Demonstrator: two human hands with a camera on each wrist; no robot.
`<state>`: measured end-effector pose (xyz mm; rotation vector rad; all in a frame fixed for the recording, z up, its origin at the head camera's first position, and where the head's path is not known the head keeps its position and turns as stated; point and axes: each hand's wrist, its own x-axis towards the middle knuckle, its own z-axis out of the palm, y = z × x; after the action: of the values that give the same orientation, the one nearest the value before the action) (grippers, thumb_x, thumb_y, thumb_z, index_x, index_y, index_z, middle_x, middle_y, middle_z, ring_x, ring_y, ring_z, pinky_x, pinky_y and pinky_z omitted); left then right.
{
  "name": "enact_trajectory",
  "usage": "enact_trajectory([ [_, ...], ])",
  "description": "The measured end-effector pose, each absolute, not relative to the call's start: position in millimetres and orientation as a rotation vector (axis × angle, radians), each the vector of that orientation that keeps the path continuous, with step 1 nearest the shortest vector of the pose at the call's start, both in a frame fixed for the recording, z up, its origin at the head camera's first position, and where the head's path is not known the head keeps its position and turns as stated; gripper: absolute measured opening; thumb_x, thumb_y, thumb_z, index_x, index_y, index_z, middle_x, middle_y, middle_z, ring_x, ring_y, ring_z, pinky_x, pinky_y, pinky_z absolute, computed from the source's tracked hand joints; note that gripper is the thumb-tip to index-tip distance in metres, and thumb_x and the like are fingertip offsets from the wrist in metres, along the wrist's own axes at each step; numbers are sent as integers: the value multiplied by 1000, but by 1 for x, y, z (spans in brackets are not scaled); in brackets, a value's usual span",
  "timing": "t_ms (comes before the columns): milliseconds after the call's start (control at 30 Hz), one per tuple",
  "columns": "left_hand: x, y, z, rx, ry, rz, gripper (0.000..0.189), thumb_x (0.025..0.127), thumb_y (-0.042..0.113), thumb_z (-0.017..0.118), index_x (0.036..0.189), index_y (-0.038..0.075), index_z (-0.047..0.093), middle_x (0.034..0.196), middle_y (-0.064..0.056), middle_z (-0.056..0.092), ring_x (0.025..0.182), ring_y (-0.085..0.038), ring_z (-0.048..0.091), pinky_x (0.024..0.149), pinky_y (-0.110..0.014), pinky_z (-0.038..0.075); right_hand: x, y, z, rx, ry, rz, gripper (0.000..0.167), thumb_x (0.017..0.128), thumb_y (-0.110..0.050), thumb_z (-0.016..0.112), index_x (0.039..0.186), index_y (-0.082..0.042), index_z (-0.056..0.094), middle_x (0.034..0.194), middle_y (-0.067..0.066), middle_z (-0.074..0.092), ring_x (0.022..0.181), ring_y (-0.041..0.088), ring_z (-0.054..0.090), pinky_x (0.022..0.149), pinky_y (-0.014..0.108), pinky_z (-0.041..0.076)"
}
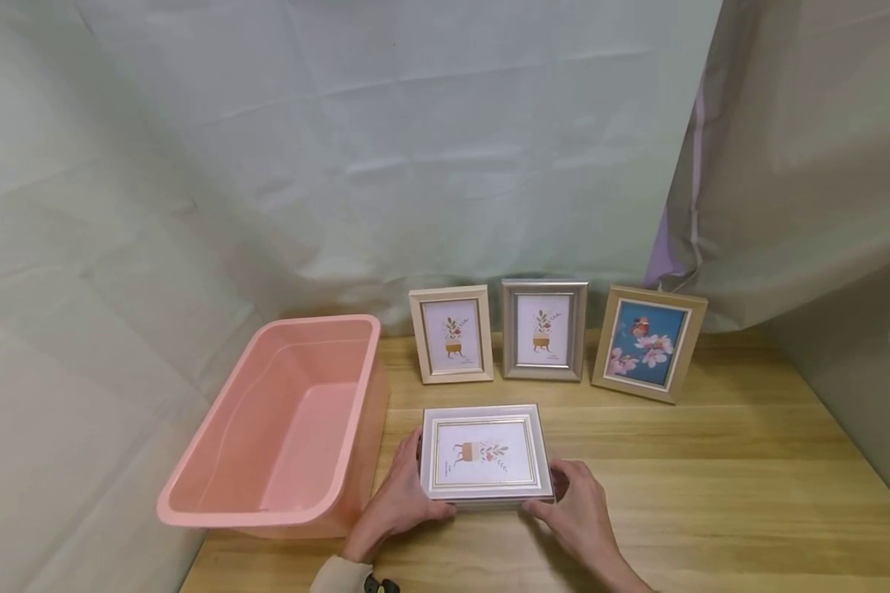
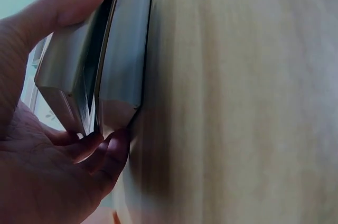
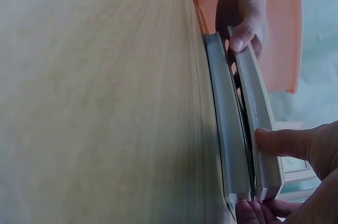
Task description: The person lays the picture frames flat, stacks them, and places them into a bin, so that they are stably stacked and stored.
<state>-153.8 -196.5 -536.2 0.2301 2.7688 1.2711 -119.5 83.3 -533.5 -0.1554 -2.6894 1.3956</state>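
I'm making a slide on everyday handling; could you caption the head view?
Left hand and right hand hold two stacked frames beside a pink tub, three more frames standing behind.

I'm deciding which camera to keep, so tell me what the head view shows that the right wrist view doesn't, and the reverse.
Head only: the plant print on the upper frame, and the bird-and-blossom print at the back right.

Right wrist only: the narrow gap along the side between the upper frame and the lower frame.

Both: the left hand, right hand, pink tub and wooden tabletop.
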Motion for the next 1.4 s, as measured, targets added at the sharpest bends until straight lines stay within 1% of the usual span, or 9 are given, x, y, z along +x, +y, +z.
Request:
enact_trajectory([
  [200,-155,-197,-537,239,2769,1263,146,52,20,104,170,-3,22,167,-30,39,156,-48,39,128,-66,36,-120,83,-534,-153,-2685,1405,66,62,-8,103,120,8,74,108,15,72,91,17,64,75,23,52],
  [367,-155,-198,-538,293,2787,1268,142,54,22,103,168,-6,23,162,-33,42,151,-52,41,124,-70,39,-119,84,-534,-137,-2701,1389,68,63,-11,103,122,8,73,111,16,72,94,19,65,77,25,53],
  [500,-153,-199,-539,300,2771,1285,139,55,21,102,167,-7,24,162,-35,41,152,-56,37,124,-72,37,-119,87,-532,-126,-2756,1391,76,65,-16,104,129,8,71,116,17,73,99,22,67,83,31,57],
  [667,-151,-201,-536,234,2704,1286,142,55,17,103,170,-4,22,168,-34,36,158,-53,34,129,-70,32,-129,96,-517,-80,-2809,1426,88,71,-20,102,143,10,61,120,20,74,106,30,73,95,46,63],
  [733,-150,-201,-535,217,2695,1262,143,56,16,103,170,-4,20,170,-34,35,159,-52,33,129,-69,32,-139,99,-504,-13,-2793,1443,88,75,-18,100,147,9,58,126,24,72,110,36,73,99,52,63],
  [833,-150,-201,-534,222,2688,1256,143,56,14,104,170,-5,19,170,-35,34,159,-53,33,129,-69,32,-159,102,-484,128,-2740,1461,84,81,-12,96,152,5,55,134,29,66,113,43,73,99,55,63],
  [1067,-153,-205,-532,280,2657,1316,141,56,11,103,171,-3,22,171,-32,35,159,-50,34,130,-68,30,-216,89,-451,485,-2616,1304,80,83,-1,91,154,2,55,134,30,62,110,44,74,94,52,66],
  [1300,-156,-208,-532,261,2518,1452,140,62,7,102,171,-4,16,162,-30,42,142,-44,57,117,-50,50,-270,65,-415,614,-2610,1133,81,84,1,89,156,1,53,141,33,56,108,46,71,92,56,64],
  [1400,-153,-210,-534,256,2479,1486,139,63,5,101,171,-5,13,159,-29,44,142,-45,58,115,-47,53,-289,52,-408,633,-2642,1046,81,86,-1,88,158,-2,52,146,33,54,106,42,69,89,53,63],
])
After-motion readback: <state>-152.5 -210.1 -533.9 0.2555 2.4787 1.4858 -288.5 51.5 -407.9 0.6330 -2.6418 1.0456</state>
